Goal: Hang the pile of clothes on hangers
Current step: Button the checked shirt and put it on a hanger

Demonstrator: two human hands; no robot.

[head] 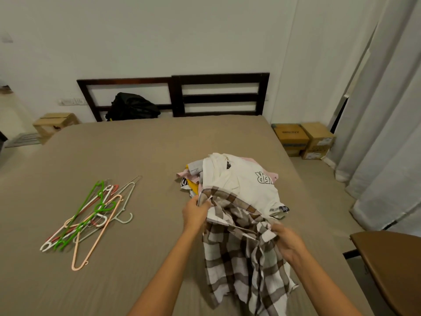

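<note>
Two bare forearms reach forward from the bottom edge over a wide bed (136,151) covered in a taupe sheet. Between them hangs a brown-and-white plaid shirt (239,258), crumpled, its lower part trailing on the sheet toward the viewer. The left hand (194,215) pinches the shirt near its collar, fingers curled into the cloth. The right hand (288,241) grips a bunched fold of the same shirt, fingers closed around the fabric.

Just beyond the hands, touching the upper edge of the shirt, sits the pile of clothes (198,176) on the right half of the bed. On top lies a cream T-shirt (250,188) with dark outlined letters, seen upside down; pink, yellow and grey pieces show at the pile's left side.

Well apart from it, on the left half of the bed, lies a loose heap of hangers (91,215) — green, white, peach, red and pale grey, crossed over one another.

At the far end of the bed a black bag (132,108) leans against a dark slatted headboard (218,96). On the floor to the right stand cardboard boxes (305,140) beside a pale curtain (387,133) — another box (54,124) sits on the far left. A brown rounded surface (391,265) juts in at the right edge.
</note>
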